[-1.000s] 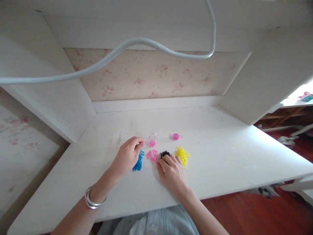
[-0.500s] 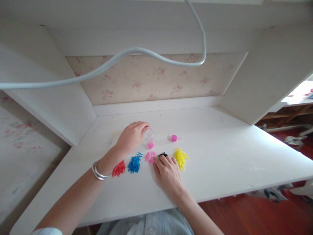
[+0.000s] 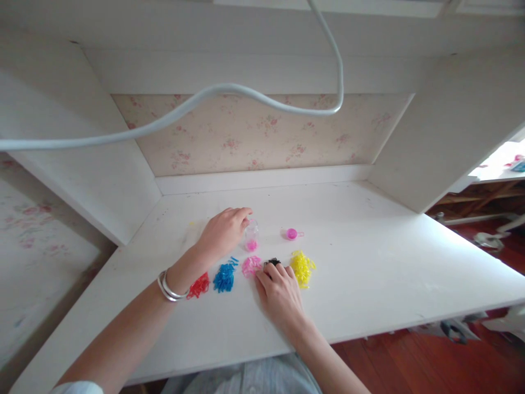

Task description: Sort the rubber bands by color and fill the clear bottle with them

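Note:
A small clear bottle (image 3: 251,236) with pink bits in its bottom stands on the white desk. My left hand (image 3: 225,231) is closed on its upper left side, thumb and fingers near the rim. Just below lies a pile of pink rubber bands (image 3: 250,266). My right hand (image 3: 282,295) rests on the desk with bent fingers, its thumb side at the edge of the pink pile. Its fingertips partly cover the black rubber bands (image 3: 272,262); what they pinch, if anything, is hidden. Yellow rubber bands (image 3: 302,268) lie close by on its right.
Blue rubber bands (image 3: 225,277) and red rubber bands (image 3: 199,285) are heaped to the left, the red partly behind my left wrist. A round pink cap with a loop (image 3: 291,234) lies right of the bottle. A white cable (image 3: 229,88) hangs across the view above the desk (image 3: 389,257).
The view has tilted slightly. Both hands stay nearly in place, the left at the bottle and the right at the pink and black bands.

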{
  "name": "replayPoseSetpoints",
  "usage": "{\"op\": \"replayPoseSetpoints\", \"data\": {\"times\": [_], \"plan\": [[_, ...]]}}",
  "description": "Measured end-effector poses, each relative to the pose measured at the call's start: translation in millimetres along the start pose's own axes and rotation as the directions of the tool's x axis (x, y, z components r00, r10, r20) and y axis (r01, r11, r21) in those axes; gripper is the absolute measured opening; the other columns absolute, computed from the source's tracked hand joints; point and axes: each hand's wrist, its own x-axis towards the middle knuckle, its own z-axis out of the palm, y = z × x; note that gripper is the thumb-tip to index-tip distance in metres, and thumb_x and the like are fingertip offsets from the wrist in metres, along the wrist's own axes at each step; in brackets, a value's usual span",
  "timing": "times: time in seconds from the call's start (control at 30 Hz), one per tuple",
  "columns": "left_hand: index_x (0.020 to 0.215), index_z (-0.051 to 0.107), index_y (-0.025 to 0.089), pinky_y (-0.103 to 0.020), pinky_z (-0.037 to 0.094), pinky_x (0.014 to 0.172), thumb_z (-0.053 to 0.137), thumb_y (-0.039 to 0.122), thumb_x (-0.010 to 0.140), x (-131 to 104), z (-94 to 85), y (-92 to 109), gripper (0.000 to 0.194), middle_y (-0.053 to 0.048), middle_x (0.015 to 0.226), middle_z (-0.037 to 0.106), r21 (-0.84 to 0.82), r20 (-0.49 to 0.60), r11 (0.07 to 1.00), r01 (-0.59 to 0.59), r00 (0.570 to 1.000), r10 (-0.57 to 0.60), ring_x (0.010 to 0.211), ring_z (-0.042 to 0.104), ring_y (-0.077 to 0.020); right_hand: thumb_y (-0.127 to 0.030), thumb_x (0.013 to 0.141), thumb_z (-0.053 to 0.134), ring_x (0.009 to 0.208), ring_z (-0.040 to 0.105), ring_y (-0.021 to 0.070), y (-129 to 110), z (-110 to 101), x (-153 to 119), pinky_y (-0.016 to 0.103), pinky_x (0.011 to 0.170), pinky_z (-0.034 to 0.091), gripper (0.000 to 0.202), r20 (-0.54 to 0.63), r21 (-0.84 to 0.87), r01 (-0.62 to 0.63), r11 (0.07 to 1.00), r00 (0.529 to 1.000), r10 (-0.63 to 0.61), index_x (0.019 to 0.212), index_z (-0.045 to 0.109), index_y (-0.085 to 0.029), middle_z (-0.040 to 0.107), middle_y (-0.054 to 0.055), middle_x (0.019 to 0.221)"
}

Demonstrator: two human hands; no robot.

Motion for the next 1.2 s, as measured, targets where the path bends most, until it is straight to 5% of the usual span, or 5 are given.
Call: {"op": "replayPoseSetpoints", "data": {"times": [0.27,0.5,0.83,1.2], "plan": [[0.111,0.057,0.021,-0.029,0.047,0.086,0.044,0.023,0.092,-4.6,-5.6,-3.6,0.023,-0.003,0.105,0.067,-0.054,-0.069,0.999,-0.003,0.998,-0.001,0.096,0.061,-0.0170,-0.023,0.092,0.048,0.077,0.049,0.0178,-1.1,-1.4,-0.4,0.034,0.070,0.028,0.017,0.018,0.020,-0.001,1.000,1.000,0.000,0.086,0.064,-0.023,0.060,0.004,0.082],[0.101,0.060,0.021,-0.027,0.045,0.085,0.040,0.025,0.094,-42.5,-12.5,-1.5,0.021,-0.003,0.098,0.064,-0.091,-0.053,0.996,0.023,0.998,-0.028,0.093,0.059,-0.0154,-0.023,0.092,0.049,0.079,0.050,0.0173,-0.3,-1.5,-1.6,0.033,0.071,0.028,0.018,0.029,0.074,-0.022,0.997,0.999,0.019,0.087,0.065,-0.024,0.060,0.003,0.083],[0.085,0.063,0.022,-0.030,0.045,0.080,0.048,0.024,0.091,-110.8,28.1,16.8,0.017,-0.002,0.089,0.060,-0.068,0.235,0.997,0.032,0.972,-0.015,0.088,0.057,-0.0167,-0.029,0.094,0.046,0.080,0.050,0.0176,4.7,-1.0,-3.5,0.032,0.076,0.034,0.022,-0.012,0.178,-0.119,0.977,0.992,0.123,0.092,0.067,-0.024,0.061,0.003,0.083],[0.088,0.061,0.017,-0.035,0.045,0.077,0.043,0.006,0.086,-116.5,47.0,20.6,0.021,-0.007,0.096,0.059,0.076,0.253,0.997,0.001,0.967,-0.021,0.090,0.055,-0.0213,-0.032,0.095,0.043,0.079,0.054,0.0166,8.8,-1.1,10.8,0.030,0.074,0.038,0.028,0.012,0.234,-0.134,0.963,0.991,0.135,0.086,0.067,-0.022,0.062,0.004,0.083]]}}
